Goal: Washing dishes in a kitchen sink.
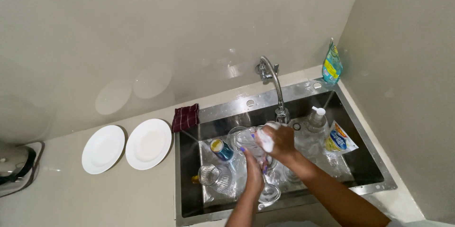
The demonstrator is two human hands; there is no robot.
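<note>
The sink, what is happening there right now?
A person stands at the steel sink under the tap. The left hand holds a clear stemmed glass, and the right hand rubs it with a soapy white sponge. Other glasses lie in the basin. Two white plates sit on the counter.

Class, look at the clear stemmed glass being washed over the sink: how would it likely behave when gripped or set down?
The stemmed glass looks thin and clear, so probably fragile. Suds from the soapy sponge in the right hand likely make it slippery. Its narrow stem, held by the left hand, suggests it tips easily.
</note>
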